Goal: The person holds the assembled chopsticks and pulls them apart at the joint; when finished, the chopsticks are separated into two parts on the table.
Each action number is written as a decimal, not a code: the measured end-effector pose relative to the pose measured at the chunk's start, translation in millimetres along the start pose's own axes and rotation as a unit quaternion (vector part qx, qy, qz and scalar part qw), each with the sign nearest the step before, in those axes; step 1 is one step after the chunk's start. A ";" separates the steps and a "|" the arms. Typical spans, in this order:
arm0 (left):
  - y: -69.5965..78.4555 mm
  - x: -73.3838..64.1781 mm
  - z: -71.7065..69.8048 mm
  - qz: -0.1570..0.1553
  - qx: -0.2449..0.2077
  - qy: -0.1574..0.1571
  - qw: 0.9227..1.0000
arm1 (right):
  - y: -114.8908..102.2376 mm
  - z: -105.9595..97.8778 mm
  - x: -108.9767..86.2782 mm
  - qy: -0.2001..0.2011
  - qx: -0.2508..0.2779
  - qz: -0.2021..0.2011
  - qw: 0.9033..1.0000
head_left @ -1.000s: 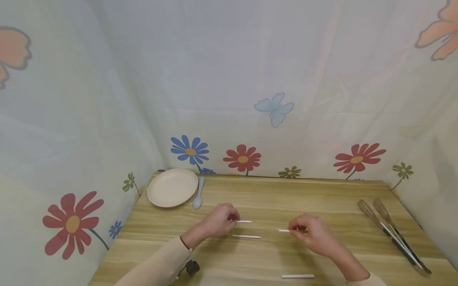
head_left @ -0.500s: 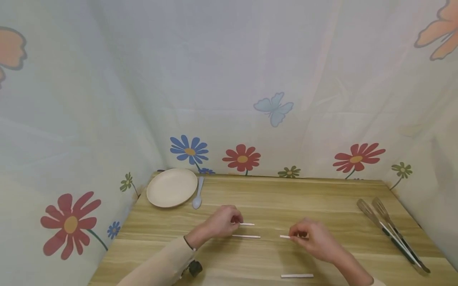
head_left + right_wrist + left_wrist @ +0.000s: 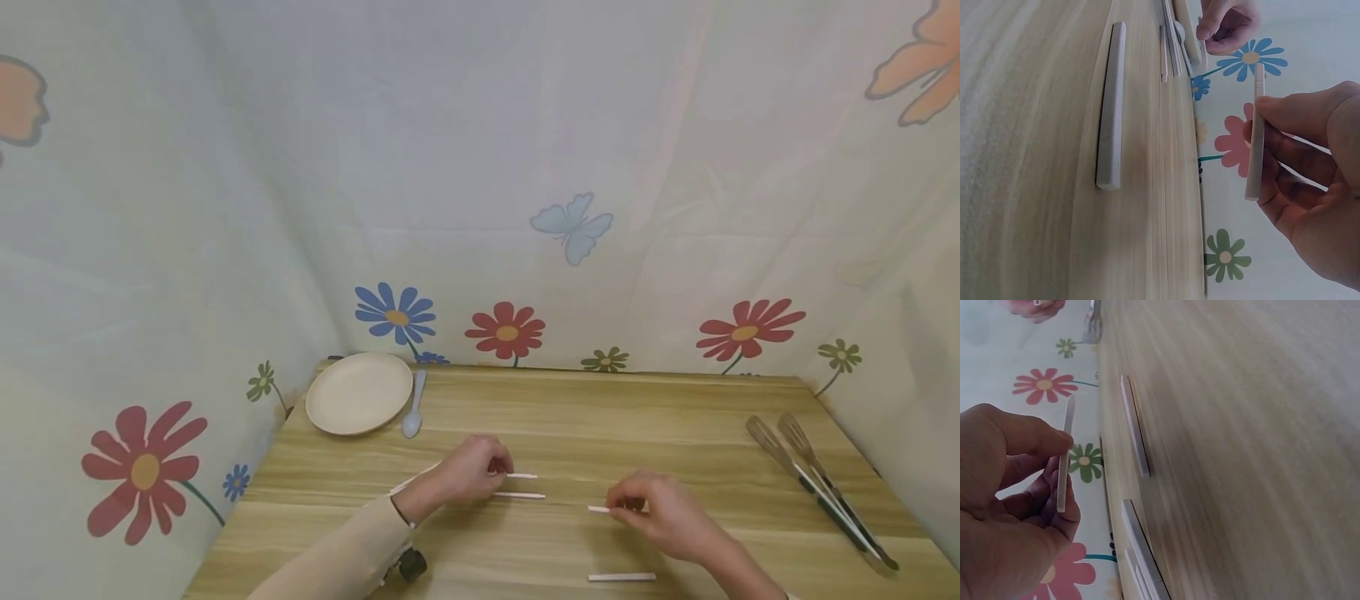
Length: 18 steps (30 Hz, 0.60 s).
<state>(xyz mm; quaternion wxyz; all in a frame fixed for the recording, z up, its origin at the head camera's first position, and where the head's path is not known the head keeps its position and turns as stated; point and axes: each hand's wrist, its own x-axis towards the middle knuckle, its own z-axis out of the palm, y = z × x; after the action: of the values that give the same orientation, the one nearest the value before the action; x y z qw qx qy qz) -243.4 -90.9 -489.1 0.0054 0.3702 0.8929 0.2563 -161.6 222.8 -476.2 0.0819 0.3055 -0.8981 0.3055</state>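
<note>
My left hand (image 3: 474, 468) pinches a short, thin white stick (image 3: 1065, 465) between thumb and fingertips, and the stick is raised off the table. On the right, my right hand (image 3: 654, 510) pinches a similar white stick (image 3: 1255, 140), square-sided with a narrower end, also raised. A gap separates the two held sticks. Below my left hand lies another white stick (image 3: 521, 496), partly covered by it. One more white stick (image 3: 621, 577) rests near the front of the table. Past my left wrist, further white stick ends (image 3: 401, 485) show, mostly hidden by the arm.
A cream plate (image 3: 360, 393) stands at the table's back left, with a grey spoon (image 3: 413, 412) beside it. Two tongs-like utensils (image 3: 825, 492) with brown heads and dark handles lie along the right side. A flowered curtain (image 3: 465, 167) surrounds the wooden table (image 3: 570, 417).
Both hands have moved slightly toward the front of the table, each still holding its stick. The left has also shifted a little to the right, baring white stick ends behind its wrist.
</note>
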 end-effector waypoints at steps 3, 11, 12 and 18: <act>-0.6 0.2 1.4 0.000 0.001 0.001 1.000 | 0.9 1.3 -1.7 0.003 0.000 -0.006 1.000; -2.2 1.0 5.7 -0.007 0.004 -0.006 1.000 | 2.0 3.1 -6.0 0.019 0.005 -0.051 0.998; -2.2 1.1 6.1 -0.008 0.005 -0.007 1.000 | 1.9 3.4 -6.5 0.021 0.004 -0.054 0.998; -1.6 -0.2 7.8 -0.023 0.002 -0.016 1.000 | 2.1 6.6 -9.7 0.019 0.005 -0.055 0.998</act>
<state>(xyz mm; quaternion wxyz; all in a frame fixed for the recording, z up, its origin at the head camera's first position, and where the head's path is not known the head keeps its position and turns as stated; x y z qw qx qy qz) -242.7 -88.5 -496.6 0.0254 0.3536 0.9014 0.2486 -154.8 225.0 -485.8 0.1142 0.3492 -0.8765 0.3110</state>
